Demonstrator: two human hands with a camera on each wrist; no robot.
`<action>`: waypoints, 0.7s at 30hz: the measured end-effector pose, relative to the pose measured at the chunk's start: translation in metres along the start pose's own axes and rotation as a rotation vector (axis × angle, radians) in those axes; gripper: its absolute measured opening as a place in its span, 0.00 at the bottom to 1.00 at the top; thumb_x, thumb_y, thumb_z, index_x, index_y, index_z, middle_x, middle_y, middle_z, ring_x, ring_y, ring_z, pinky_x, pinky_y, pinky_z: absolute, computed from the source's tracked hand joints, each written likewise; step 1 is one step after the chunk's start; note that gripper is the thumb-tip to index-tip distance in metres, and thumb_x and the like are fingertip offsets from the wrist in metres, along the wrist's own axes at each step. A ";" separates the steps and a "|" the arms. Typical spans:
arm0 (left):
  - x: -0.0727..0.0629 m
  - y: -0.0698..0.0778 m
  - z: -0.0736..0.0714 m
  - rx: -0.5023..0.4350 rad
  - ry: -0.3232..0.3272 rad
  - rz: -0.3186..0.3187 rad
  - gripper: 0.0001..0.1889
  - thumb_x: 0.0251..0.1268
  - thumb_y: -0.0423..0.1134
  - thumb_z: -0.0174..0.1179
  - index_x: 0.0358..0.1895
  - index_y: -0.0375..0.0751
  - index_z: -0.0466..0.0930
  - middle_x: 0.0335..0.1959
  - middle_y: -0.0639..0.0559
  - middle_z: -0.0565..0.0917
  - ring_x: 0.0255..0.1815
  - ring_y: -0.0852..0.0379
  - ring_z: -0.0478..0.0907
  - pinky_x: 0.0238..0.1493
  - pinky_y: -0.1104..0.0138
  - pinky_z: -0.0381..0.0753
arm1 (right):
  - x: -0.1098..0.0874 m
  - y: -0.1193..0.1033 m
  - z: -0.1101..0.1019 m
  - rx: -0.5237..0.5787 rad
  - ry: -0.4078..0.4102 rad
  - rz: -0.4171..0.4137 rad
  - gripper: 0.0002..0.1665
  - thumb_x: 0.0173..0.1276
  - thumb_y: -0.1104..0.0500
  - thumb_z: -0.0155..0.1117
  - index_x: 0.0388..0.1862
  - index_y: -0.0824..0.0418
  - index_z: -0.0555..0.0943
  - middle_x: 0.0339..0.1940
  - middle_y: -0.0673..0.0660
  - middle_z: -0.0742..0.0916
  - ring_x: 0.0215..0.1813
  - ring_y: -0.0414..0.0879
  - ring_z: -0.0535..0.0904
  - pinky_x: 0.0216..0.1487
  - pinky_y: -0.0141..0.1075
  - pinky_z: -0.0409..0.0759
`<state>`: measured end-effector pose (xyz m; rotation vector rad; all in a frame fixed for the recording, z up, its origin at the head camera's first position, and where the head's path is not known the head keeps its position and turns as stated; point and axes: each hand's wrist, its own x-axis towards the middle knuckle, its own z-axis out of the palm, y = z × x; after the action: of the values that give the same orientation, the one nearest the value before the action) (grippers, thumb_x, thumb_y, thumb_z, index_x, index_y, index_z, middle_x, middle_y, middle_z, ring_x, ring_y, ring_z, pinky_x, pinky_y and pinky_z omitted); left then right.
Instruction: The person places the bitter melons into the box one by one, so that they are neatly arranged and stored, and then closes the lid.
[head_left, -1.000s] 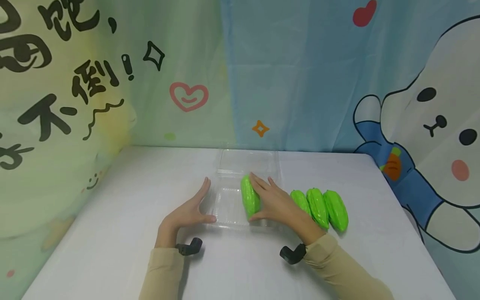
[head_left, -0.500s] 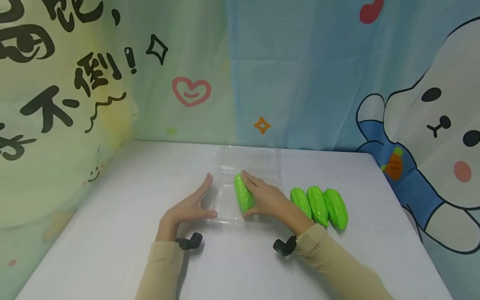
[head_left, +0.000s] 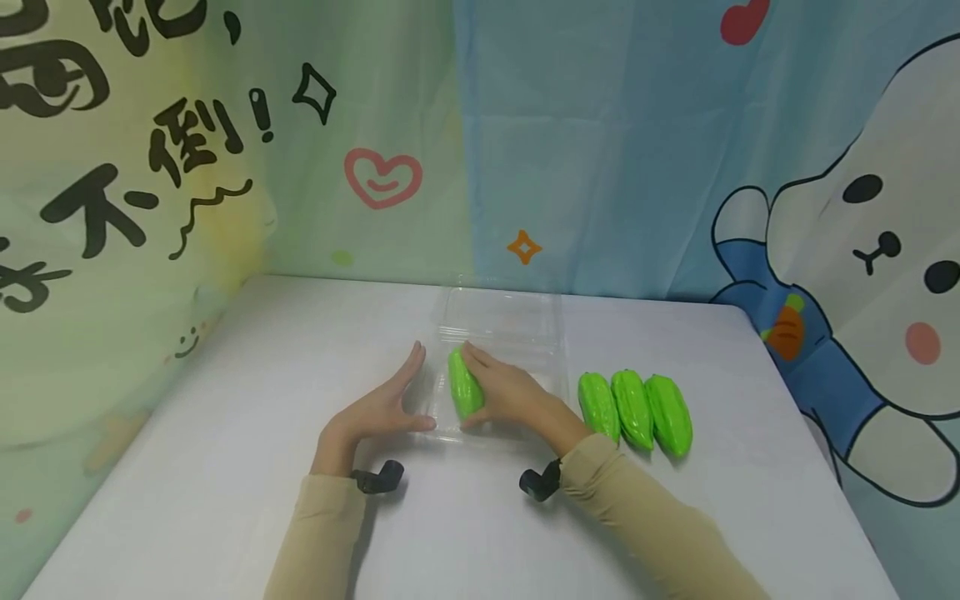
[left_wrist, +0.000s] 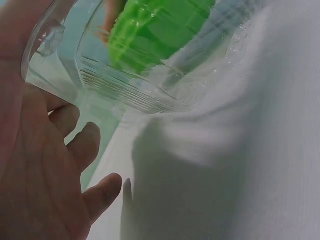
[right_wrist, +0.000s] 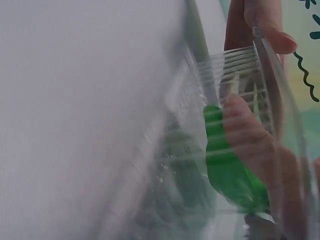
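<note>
A clear plastic clamshell box (head_left: 525, 354) lies unfolded on the table, its lid at the back. My right hand (head_left: 510, 396) grips a bright green, bumpy bitter melon (head_left: 464, 385) over the left part of the box's front half. Fingers are at its far end and the thumb at its near end. The left hand (head_left: 375, 421) is spread at the box's left edge, thumb toward the front corner. In the left wrist view its other fingers are loosely extended below the ribbed wall. The right wrist view shows the bitter melon (right_wrist: 225, 165) through the clear wall.
Three more green bitter melons (head_left: 633, 410) lie side by side on the white table (head_left: 450, 525), right of the box. A printed curtain (head_left: 570, 150) hangs behind the table's back edge. Dark cameras (head_left: 378, 477) are strapped at both wrists.
The right hand has carried the bitter melon leftward across the box, toward the left hand. The left hand stays at the box's left edge. The head view has shifted slightly.
</note>
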<state>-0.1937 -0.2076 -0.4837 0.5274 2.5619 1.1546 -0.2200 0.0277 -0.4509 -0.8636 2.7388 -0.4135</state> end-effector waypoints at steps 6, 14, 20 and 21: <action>0.000 0.000 0.000 -0.010 -0.004 -0.006 0.63 0.48 0.51 0.72 0.76 0.47 0.28 0.78 0.55 0.32 0.79 0.53 0.33 0.77 0.55 0.41 | 0.002 -0.002 0.006 0.005 0.006 0.006 0.74 0.41 0.37 0.78 0.78 0.57 0.45 0.79 0.54 0.53 0.73 0.52 0.63 0.69 0.44 0.68; -0.002 0.000 0.000 -0.022 0.000 -0.020 0.63 0.49 0.51 0.72 0.76 0.50 0.27 0.78 0.55 0.32 0.79 0.54 0.33 0.77 0.55 0.41 | 0.001 -0.008 0.013 0.016 0.001 0.029 0.72 0.42 0.37 0.77 0.78 0.54 0.44 0.79 0.52 0.51 0.74 0.51 0.61 0.70 0.45 0.67; -0.002 0.002 0.002 -0.017 -0.006 -0.002 0.63 0.49 0.51 0.72 0.76 0.46 0.27 0.78 0.54 0.31 0.78 0.55 0.33 0.77 0.56 0.42 | 0.002 -0.009 0.016 0.021 0.020 0.019 0.72 0.43 0.37 0.77 0.78 0.56 0.46 0.79 0.53 0.52 0.74 0.51 0.62 0.70 0.44 0.67; -0.002 0.002 0.002 -0.017 -0.008 0.001 0.63 0.49 0.51 0.72 0.76 0.46 0.27 0.78 0.54 0.31 0.78 0.55 0.33 0.77 0.57 0.42 | 0.002 -0.009 0.016 0.025 0.023 0.017 0.72 0.43 0.37 0.77 0.78 0.57 0.46 0.79 0.54 0.53 0.74 0.52 0.62 0.70 0.44 0.67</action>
<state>-0.1909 -0.2063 -0.4832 0.5280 2.5431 1.1706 -0.2120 0.0161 -0.4632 -0.8334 2.7542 -0.4558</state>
